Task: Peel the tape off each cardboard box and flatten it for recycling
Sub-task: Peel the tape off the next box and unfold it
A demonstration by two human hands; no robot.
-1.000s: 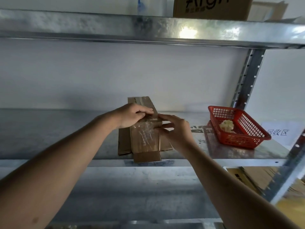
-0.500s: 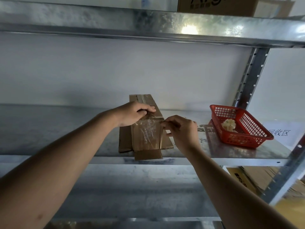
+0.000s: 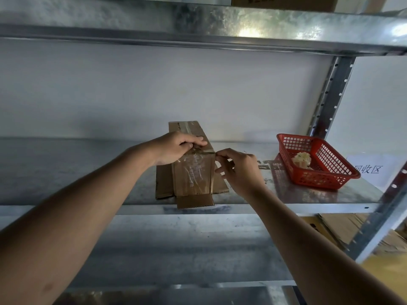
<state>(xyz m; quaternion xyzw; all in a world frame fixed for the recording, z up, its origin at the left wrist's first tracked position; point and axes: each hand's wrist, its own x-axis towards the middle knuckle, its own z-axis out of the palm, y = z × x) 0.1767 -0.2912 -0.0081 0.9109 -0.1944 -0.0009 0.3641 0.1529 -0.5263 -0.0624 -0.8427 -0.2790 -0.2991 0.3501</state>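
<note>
From the head camera, a brown cardboard box lies on a galvanised metal shelf, near its front edge and roughly in the middle of the view, with its near end flaps folded outward and one short flap reaching the shelf lip. Clear tape covers the box's top face, wrinkled and glossy, and a darker strip of tape crosses the box where the two hands meet. The left hand rests on top of the box with its fingers curled down over the crossing strip, gripping the box there. The right hand is at the box's right edge, its thumb and forefinger pinched together on the end of the tape at the box's upper right corner, the other fingers loosely curled below. Both bare forearms reach in from the lower corners of the view. To the right on the same shelf, well apart from the box, sits a red plastic basket holding a pale crumpled wad. Behind the basket, a white paper sign with printed characters shows. Another shelf runs overhead, and flat cardboard lies below at lower right.
</note>
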